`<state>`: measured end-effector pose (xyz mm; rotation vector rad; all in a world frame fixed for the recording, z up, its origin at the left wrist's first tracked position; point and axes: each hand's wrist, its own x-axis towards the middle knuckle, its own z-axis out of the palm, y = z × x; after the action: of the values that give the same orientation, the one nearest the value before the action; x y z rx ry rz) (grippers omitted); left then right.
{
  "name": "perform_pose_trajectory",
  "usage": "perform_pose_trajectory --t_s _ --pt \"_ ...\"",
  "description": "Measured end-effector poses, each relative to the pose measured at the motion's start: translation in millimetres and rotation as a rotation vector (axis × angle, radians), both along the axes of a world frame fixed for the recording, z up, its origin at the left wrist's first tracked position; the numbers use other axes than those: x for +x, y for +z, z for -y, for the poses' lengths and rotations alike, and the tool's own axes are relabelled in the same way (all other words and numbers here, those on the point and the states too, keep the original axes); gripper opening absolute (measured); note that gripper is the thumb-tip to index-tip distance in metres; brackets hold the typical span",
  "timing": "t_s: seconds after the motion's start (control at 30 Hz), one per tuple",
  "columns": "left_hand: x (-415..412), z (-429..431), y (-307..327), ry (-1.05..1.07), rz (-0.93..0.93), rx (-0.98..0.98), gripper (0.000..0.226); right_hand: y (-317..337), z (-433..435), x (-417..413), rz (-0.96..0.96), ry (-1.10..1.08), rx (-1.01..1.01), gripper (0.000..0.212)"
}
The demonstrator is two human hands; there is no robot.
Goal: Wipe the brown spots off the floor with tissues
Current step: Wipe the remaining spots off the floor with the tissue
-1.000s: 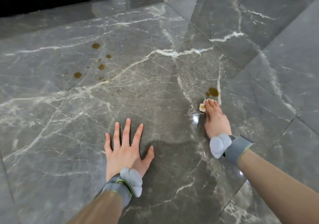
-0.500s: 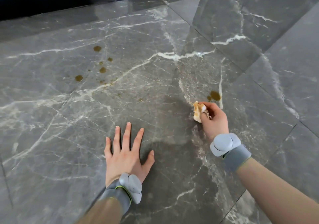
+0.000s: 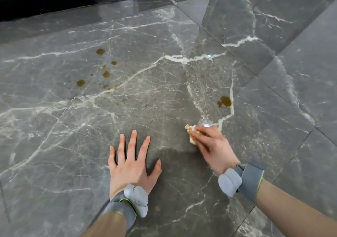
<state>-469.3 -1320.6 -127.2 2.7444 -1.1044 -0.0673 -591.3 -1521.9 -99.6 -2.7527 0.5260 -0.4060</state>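
Nearest: both forearms bare, each wrist in a grey fabric band (left wristband [image 3: 125,207], right wristband [image 3: 253,179]) with a smooth, rounded pale-grey pod strapped on.

Left hand [image 3: 132,163]: palm flat on the floor [image 3: 54,145], fingers straight and fanned wide, thumb out to the side. Holds nothing.

Right hand [image 3: 213,149]: motion-blurred. Fingers fairly straight and close together, laid over the tissue [image 3: 190,133] and pressing it to the floor. Thumb not visible.

Tissue: small crumpled wad, white stained tan-brown, soft ragged edges, poking out past the fingertips. Just beyond it, a small bright glint on the stone.

Floor: polished grey marble-look tiles, glossy, crossed by white veins and fine hairline cracks. A thin dark tile joint [image 3: 257,74] runs diagonally across the right side.

Near brown spot [image 3: 225,101]: round, wet-looking, with a smaller blot touching its left edge; beyond the tissue and apart from it, beside a white vein.

Far brown spots [image 3: 100,51]: scattered cluster of round drops of mixed sizes, far left of the right hand, well apart from the tissue, nothing covering them.

Farthest: glossy black skirting strip [image 3: 73,1] along the top edge.
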Motion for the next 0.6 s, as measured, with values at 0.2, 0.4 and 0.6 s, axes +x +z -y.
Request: perform_pose_trajectory --t_s 0.2,0.4,0.6 --pt "-0.1 -0.1 -0.6 -0.002 -0.002 0.005 0.068 -4.6 7.9 -3.0 -0.033 0.055 -0.042 0.034" --pt "0.0 1.1 -0.8 -0.001 0.0 0.004 0.068 4.9 51.9 6.3 -0.065 -0.618 0.05 0.031" --pt "-0.5 -0.2 0.9 0.004 -0.014 0.003 0.068 -6.0 -60.8 52.2 0.0 0.153 0.073 0.034"
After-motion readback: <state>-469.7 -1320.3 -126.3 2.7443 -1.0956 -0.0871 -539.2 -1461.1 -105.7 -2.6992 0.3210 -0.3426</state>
